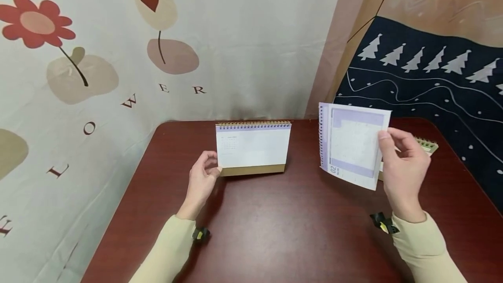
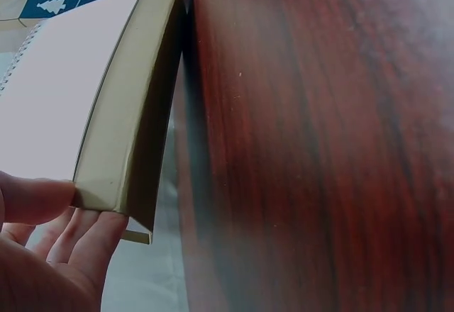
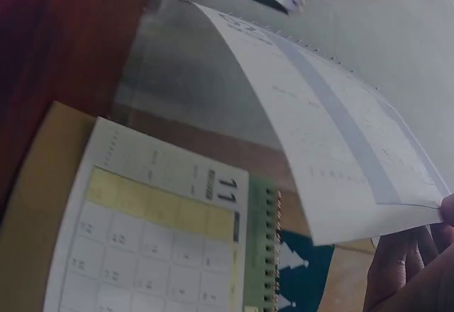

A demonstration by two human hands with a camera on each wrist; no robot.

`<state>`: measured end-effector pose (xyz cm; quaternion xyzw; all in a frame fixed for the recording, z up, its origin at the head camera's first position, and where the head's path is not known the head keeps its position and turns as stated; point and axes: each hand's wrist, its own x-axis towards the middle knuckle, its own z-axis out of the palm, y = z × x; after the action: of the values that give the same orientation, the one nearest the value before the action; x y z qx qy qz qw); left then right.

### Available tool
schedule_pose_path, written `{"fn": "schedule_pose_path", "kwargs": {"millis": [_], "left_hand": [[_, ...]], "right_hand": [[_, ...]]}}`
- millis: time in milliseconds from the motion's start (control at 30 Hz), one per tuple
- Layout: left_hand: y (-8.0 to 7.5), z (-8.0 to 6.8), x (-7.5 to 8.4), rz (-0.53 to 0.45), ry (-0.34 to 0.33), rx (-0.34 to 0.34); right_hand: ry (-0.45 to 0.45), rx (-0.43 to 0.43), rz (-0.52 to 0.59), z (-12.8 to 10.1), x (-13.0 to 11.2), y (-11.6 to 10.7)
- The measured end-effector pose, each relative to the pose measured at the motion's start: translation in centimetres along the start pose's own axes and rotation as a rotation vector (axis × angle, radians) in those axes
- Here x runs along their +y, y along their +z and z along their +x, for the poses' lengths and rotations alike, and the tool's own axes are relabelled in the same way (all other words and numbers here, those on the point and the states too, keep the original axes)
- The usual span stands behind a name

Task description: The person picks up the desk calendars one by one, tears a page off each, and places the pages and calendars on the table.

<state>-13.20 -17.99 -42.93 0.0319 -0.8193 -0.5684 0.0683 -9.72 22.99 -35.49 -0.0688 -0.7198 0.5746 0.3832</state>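
Right hand (image 1: 404, 169) pinches loose sheet (image 1: 353, 143) (wrist view: calendar (image 3: 163, 241) beneath)

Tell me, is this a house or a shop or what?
Probably a room at home, set up as a small work corner. A dark red table stands against cloth hangings: one printed with flowers, one with white trees. Desk calendars sit on it, like the standing one.

Head view bright, even and sharp; both wrist views dimmer, soft-focused, blurred up close.
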Motion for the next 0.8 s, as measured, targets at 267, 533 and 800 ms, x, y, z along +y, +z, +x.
{"fn": "schedule_pose_path", "kwargs": {"millis": [267, 533, 800], "left_hand": [[0.3, 0.7, 0.1, 0.069, 0.023, -0.004], [0.6, 1.3, 0.1, 0.088, 0.026, -0.011], [0.6, 1.7, 0.1, 0.092, 0.02, -0.021]], "right_hand": [[-0.075, -0.145, -0.026, -2.4, 0.1, 0.8], [-0.3, -0.229, -0.043, -4.2, 0.8, 1.9], [-0.472, -0.315, -0.041, -5.1, 0.8, 3.2]]}}
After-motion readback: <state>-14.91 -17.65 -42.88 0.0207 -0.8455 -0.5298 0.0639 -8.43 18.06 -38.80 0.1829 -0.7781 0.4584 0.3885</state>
